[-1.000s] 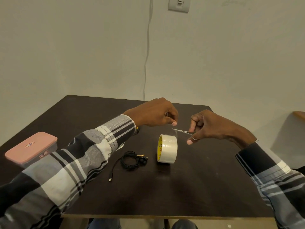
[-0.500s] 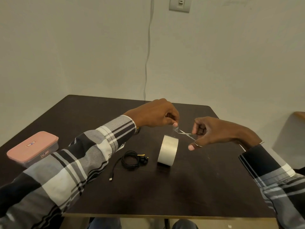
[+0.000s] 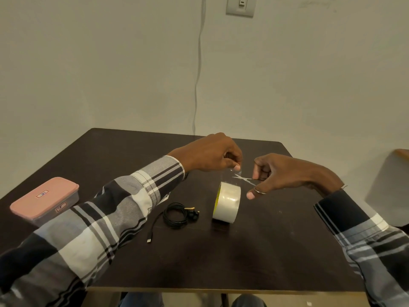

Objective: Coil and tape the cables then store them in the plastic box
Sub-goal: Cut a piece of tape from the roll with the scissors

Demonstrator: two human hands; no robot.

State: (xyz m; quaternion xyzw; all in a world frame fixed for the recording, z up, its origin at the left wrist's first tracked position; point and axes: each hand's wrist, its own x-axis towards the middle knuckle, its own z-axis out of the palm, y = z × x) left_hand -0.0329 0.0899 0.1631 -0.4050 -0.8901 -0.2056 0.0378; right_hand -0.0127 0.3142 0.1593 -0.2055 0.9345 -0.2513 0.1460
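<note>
A roll of clear tape (image 3: 227, 204) stands on edge on the dark table (image 3: 254, 251). My left hand (image 3: 210, 155) pinches the pulled-up free end of the tape just above the roll. My right hand (image 3: 281, 171) grips small metal scissors (image 3: 243, 178), whose open blades straddle the stretched strip between hand and roll. A coiled black cable (image 3: 177, 214) with earbud ends lies left of the roll, its plug end trailing toward me. The plastic box (image 3: 45, 199) with a pink lid, closed, sits at the table's left edge.
A white wire (image 3: 198, 69) hangs down the wall from beside a switch plate (image 3: 240, 5). A wooden edge (image 3: 402, 152) shows at the far right. My plaid left sleeve (image 3: 88, 224) lies across the table between the box and the cable.
The tape roll has turned, its yellow core now mostly hidden. The scissors' blades have opened and moved left to the stretched tape strip. My left hand keeps holding the tape end.
</note>
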